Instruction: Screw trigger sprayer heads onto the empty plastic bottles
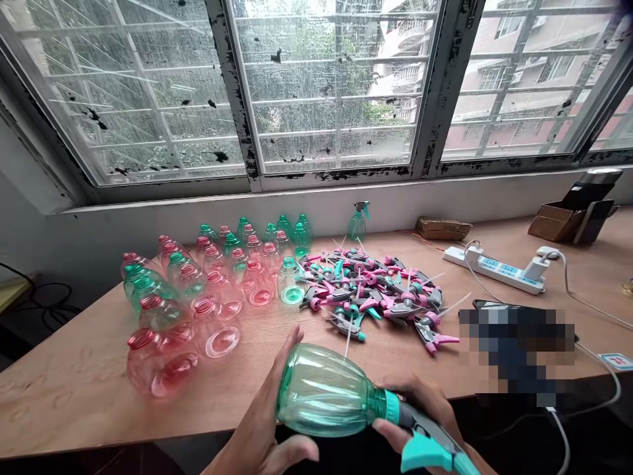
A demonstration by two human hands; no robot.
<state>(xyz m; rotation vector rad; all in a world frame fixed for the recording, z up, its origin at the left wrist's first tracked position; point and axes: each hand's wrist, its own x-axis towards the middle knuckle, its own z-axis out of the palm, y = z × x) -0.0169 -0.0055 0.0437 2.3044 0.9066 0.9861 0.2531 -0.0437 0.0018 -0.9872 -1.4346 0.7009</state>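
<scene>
A clear green spray bottle [326, 390] lies tilted sideways in front of me, over the table's front edge. My left hand [260, 422] cups its base, palm against the bottom, with fingers above and the thumb below. At the neck, my right hand [428, 396] is closed around the turquoise collar [392, 407]. The grey and turquoise spray head [428, 445] sits on the neck, its trigger pointing down towards me. Beyond the bottle lies a pile of pink, grey and turquoise spray heads [368, 284] with thin tubes.
Several pink bottles [217, 330] and green bottles [291, 282] without heads stand on the left of the wooden table [89, 376]. One complete spray bottle [356, 224] stands by the wall. A power strip [494, 269], cables and a partly blurred dark device [519, 323] lie right.
</scene>
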